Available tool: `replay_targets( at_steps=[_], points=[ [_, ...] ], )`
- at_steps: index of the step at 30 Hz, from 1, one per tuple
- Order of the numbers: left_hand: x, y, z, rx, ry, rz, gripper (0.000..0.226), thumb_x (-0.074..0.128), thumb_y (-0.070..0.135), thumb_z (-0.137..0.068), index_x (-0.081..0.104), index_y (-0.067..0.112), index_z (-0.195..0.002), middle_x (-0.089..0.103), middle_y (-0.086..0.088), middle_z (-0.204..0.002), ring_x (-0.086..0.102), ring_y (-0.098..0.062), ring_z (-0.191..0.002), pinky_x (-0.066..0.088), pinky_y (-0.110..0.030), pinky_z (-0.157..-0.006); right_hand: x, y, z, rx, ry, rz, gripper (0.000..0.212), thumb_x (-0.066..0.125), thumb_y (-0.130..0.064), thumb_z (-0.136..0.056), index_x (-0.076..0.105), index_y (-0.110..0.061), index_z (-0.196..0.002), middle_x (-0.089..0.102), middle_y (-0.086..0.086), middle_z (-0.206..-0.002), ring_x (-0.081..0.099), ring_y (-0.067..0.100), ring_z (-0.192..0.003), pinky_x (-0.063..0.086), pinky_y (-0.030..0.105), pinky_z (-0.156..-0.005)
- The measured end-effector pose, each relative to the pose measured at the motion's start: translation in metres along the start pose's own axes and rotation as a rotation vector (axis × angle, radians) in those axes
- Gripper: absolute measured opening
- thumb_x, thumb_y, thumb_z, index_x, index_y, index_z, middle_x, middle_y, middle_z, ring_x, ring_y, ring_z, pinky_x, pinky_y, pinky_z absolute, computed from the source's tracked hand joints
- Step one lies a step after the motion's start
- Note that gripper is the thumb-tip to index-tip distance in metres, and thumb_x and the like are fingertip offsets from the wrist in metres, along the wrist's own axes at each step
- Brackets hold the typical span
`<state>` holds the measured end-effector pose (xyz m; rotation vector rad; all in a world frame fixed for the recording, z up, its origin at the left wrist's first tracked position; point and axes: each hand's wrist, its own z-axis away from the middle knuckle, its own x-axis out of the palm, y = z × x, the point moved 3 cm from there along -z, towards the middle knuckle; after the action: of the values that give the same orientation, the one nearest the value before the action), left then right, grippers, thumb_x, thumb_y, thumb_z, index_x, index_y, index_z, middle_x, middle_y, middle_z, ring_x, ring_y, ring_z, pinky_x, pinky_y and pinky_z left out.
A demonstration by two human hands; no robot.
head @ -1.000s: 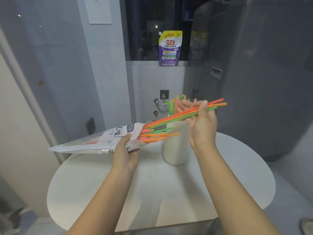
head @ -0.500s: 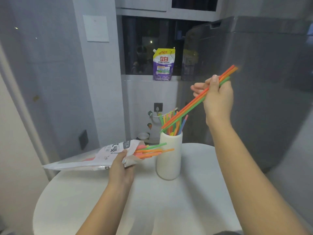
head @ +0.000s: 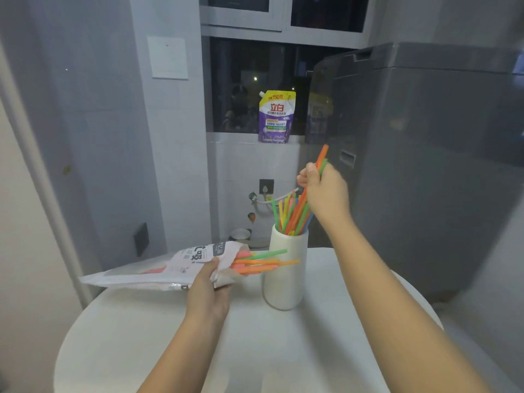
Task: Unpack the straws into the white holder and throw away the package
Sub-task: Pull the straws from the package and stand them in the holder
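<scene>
I see the right hand with its grip closed around a few orange and green straws, their lower ends inside the white holder on the desk. The left hand grips the package just beside the holder, loose straws poking from its mouth.

Straws being lowered into the white holder

A few orange and green straws are gripped by the right hand, their lower ends inside the white holder; the package, with more straws protruding, is held by the left hand above the white table
</scene>
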<state>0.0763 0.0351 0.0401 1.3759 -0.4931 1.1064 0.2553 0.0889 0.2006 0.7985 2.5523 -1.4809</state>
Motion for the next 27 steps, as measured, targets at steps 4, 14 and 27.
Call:
replay_targets(
  at_steps=[4, 14, 27],
  points=[
    [0.000, 0.004, -0.001, 0.006, 0.008, 0.028, 0.016, 0.044, 0.000, -0.095, 0.051, 0.005, -0.109, 0.060, -0.007, -0.080, 0.061, -0.010, -0.062, 0.051, -0.017, -0.050, 0.022, 0.026, 0.011, -0.063, -0.060, 0.345, 0.033, 0.044, -0.029, -0.096, 0.067, -0.005, -0.092, 0.054, 0.011, -0.125, 0.046, 0.028, -0.119, 0.030, 0.037, -0.101],
    [0.002, 0.001, -0.002, 0.004, 0.045, 0.063, 0.024, 0.046, -0.002, -0.094, 0.048, 0.007, -0.115, 0.060, -0.007, -0.088, 0.065, -0.012, -0.065, 0.050, -0.017, -0.046, 0.035, 0.047, 0.034, -0.248, -0.094, 0.370, 0.037, 0.043, -0.025, -0.096, 0.051, -0.022, -0.132, 0.043, 0.000, -0.145, 0.022, 0.019, -0.140, 0.007, 0.036, -0.111],
    [0.001, 0.008, -0.004, -0.001, 0.022, 0.066, 0.029, 0.046, -0.001, -0.094, 0.049, 0.003, -0.123, 0.063, -0.013, -0.108, 0.064, -0.022, -0.089, 0.053, -0.033, -0.083, 0.033, 0.054, 0.101, -0.189, -0.111, -0.036, 0.032, 0.046, -0.034, -0.090, 0.063, -0.020, -0.114, 0.052, -0.009, -0.107, 0.055, 0.014, -0.098, 0.047, 0.034, -0.086]
  ],
)
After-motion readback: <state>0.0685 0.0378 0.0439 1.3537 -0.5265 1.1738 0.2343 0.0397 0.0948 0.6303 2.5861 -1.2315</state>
